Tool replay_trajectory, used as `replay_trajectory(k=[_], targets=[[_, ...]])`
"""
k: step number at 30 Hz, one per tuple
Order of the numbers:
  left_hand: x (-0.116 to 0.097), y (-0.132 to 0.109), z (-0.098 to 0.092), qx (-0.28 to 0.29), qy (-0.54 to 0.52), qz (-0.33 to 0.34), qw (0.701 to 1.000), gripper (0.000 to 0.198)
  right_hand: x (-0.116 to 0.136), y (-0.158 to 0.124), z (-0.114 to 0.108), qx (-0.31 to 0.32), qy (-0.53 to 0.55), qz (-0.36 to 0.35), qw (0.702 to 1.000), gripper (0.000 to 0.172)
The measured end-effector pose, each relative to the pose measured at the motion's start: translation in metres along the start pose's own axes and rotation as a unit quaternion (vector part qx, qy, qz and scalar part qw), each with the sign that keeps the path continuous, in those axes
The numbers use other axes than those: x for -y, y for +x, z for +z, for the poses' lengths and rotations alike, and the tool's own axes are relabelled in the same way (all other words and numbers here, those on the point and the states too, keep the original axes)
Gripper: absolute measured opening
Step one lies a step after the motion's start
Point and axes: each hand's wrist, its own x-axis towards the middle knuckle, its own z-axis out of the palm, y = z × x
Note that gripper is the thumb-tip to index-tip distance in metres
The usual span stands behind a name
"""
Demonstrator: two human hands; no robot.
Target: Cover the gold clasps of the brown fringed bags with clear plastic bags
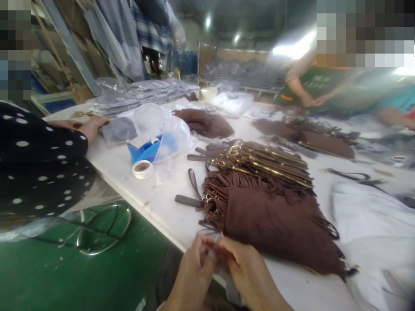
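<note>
At the table's near edge, my left hand (pixel 196 265) and my right hand (pixel 248 268) are close together, fingers pinched. Between them is a thin greyish strip (pixel 232 291), partly hidden by my fingers; its lower end hangs under my right palm, and its kind is unclear. Just beyond my hands lies a brown fringed bag (pixel 272 220) with gold-coloured hardware. Behind it is a pile of similar brown bags (pixel 269 162) with gold zips. Dark wrist straps (pixel 189 201) stick out to the left of the bags.
On the white table (pixel 129 185) stand a round white tub (pixel 142 169) and a blue box (pixel 145 151) beside clear plastic. A person in a polka-dot sleeve (pixel 39 160) works at left; another person's hands (pixel 309 100) are across the table. White cloth (pixel 369 220) lies at right.
</note>
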Motion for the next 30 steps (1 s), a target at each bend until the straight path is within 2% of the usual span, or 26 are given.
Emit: replay_trajectory(k=[7, 11, 17, 21, 25, 28, 30], targets=[[0.007, -0.006, -0.001, -0.017, 0.096, 0.01, 0.995, 0.015, -0.001, 0.0, 0.001, -0.003, -0.043, 0.016, 0.999, 0.02], [0.007, -0.006, 0.0, -0.011, 0.087, 0.026, 0.996, 0.018, 0.002, 0.002, -0.001, 0.004, -0.053, 0.015, 0.998, 0.023], [-0.002, -0.005, 0.003, -0.019, 0.085, -0.006, 0.996, 0.022, 0.009, 0.004, -0.003, 0.024, -0.127, 0.02, 0.991, 0.018], [-0.008, -0.005, 0.006, -0.026, 0.064, -0.013, 0.998, 0.03, 0.011, 0.004, -0.005, 0.027, -0.138, -0.005, 0.99, 0.018], [-0.007, -0.005, 0.009, -0.068, 0.053, -0.011, 0.996, 0.03, 0.011, 0.005, -0.007, 0.025, -0.159, 0.004, 0.987, 0.026], [-0.004, -0.004, 0.011, -0.111, 0.032, -0.015, 0.993, 0.025, 0.007, 0.004, -0.006, 0.023, -0.138, 0.012, 0.99, 0.032], [-0.003, -0.002, 0.013, -0.115, 0.008, -0.033, 0.993, 0.023, 0.005, 0.003, -0.005, 0.015, -0.116, 0.015, 0.993, 0.033]])
